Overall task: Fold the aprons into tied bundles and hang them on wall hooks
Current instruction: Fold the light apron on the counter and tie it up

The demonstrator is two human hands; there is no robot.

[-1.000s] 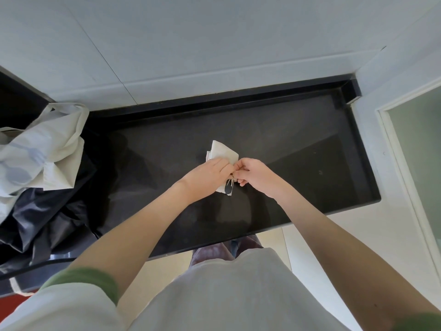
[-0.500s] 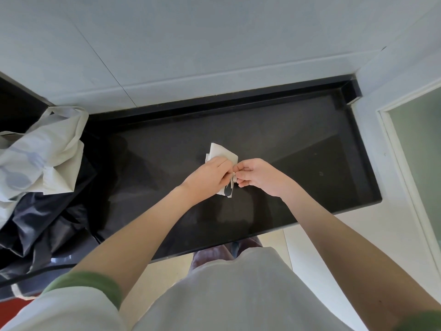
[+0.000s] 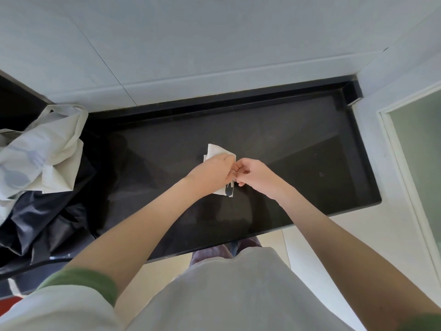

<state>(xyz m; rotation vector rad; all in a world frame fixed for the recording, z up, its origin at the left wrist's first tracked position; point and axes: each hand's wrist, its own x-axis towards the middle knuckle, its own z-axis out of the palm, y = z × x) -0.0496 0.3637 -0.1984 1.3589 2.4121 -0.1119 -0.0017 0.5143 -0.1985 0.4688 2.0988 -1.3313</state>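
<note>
A small folded white apron bundle (image 3: 216,150) with a dark print lies on the black counter (image 3: 298,144) at the middle. My left hand (image 3: 212,170) covers most of it, fingers curled round the bundle. My right hand (image 3: 253,174) meets the left at the bundle's right side and pinches something thin there, likely the apron's tie; the tie itself is mostly hidden by the fingers. No wall hooks are in view.
A heap of loose aprons sits at the counter's left end: a white one (image 3: 40,149) on top of dark navy ones (image 3: 45,220). A white tiled wall (image 3: 214,44) rises behind. A door frame (image 3: 405,151) stands at the right.
Both hands stay on the bundle and have worked closer together. The right hand's fingers have shifted slightly at the bundle's right side. The bundle has not moved.
</note>
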